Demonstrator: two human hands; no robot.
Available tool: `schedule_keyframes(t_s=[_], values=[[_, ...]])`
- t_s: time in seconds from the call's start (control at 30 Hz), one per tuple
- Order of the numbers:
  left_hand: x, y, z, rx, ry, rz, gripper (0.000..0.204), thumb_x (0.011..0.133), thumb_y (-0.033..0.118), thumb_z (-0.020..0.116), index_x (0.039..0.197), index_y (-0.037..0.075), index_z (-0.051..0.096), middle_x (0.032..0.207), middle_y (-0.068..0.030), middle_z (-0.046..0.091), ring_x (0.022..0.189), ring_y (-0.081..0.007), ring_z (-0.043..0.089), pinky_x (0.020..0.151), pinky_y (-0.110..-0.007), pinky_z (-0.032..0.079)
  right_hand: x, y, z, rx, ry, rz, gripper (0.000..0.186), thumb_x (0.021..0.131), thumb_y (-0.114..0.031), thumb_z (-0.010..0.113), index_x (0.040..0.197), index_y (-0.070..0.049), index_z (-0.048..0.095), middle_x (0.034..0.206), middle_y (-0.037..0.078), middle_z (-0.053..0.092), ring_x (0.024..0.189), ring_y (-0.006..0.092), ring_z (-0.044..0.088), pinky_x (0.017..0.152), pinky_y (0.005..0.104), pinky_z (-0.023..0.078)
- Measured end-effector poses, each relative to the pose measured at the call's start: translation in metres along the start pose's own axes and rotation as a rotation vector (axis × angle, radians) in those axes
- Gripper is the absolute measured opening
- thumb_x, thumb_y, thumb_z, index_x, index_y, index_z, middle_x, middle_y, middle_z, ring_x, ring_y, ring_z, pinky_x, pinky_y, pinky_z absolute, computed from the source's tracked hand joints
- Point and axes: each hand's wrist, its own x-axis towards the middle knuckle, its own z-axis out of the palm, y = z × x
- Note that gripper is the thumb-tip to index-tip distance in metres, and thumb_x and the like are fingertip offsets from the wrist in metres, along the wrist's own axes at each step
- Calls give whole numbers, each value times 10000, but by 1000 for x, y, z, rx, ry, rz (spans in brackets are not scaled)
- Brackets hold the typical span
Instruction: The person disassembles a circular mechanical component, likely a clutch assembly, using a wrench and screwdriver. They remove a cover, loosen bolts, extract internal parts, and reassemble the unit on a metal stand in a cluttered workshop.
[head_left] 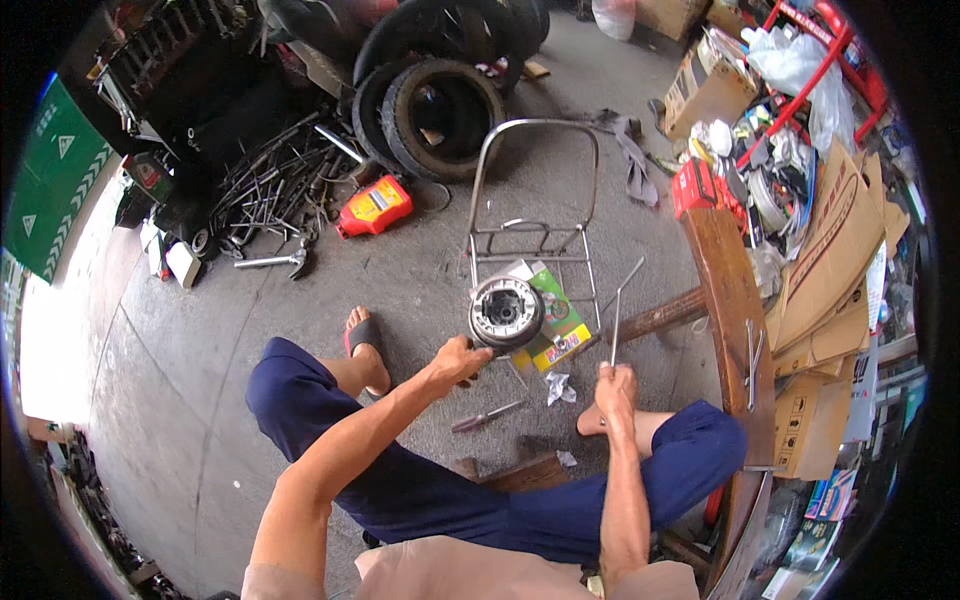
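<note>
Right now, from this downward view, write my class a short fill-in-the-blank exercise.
1. The left hand grips a silver-grey metal wheel part whose outline is ____.
2. The right hand holds a long, thin metal tool, near loose trousers coloured dark ____.
3. The plastic bottle with a yellow label is mainly ____.
4. Slim silvery wrenches lie on a long brown beam made of ____.

Missing words: round; blue; red; wood.

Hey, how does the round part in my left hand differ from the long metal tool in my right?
The round part is broad and ring-faced; the long metal tool is thin and rodlike. The round part has a silvery face with a dark rim, while the long metal tool looks silvery-grey along its visible shaft. Both are held, one in each hand.
</note>
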Motion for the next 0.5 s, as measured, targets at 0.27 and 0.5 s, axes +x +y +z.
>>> schedule_keyframes(t_s=[0.27,0.5], values=[[17,-4,5,-46,-109,-119,358,844,281,678,971,-45,599,875,-155,650,627,-242,642,493,-373,516,-11,-104,-159,422,-9,-422,337,999,-284,477,802,-14,522,594,58,522,530,123,467,486,325,379],[20,11,13,-110,156,-177,180,798,125,675,702,-20,631,587,-130,622,467,-209,622,369,-328,423,24,-133,-149,236,90,-608,363,974,-278,529,735,-7,490,572,158,503,501,256,460,509,396,376]])
